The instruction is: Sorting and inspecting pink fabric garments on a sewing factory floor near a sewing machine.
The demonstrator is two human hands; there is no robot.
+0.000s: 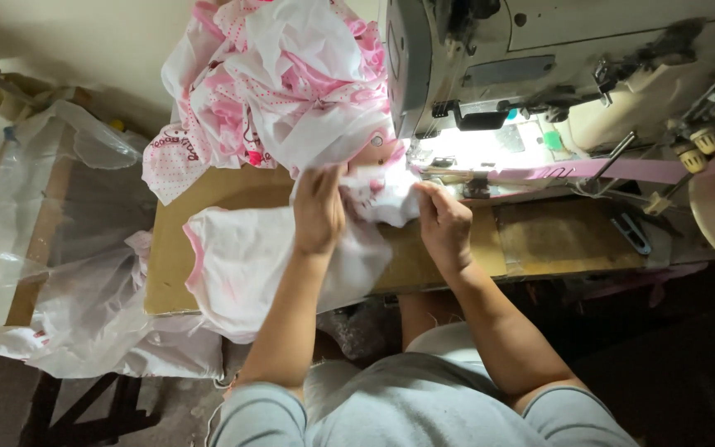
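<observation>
**Desk:** What's in hand at the sewing machine point(539, 66)?

**Operator:** I see a white garment piece with pink trim point(382, 199) being fed toward the needle area under the machine's lit head. My left hand point(318, 207) is closed on the fabric just left of that spot, fingers curled over a fold. My right hand point(443, 219) pinches the cloth's edge directly in front of the presser foot, thumb and fingers nearly together. A pink binding strip point(589, 170) runs in from the right of the machine, level with the needle.

**Desk:** Which step is this, by your reading?

**Operator:** Lining up the edge before stitching, I'd judge. The next move calls for keeping the seam flat and both hands steady. More pink-and-white garments point(266, 83) are heaped left of the machine head; the rest of the piece drapes off the wooden table point(539, 240) toward my lap.
</observation>
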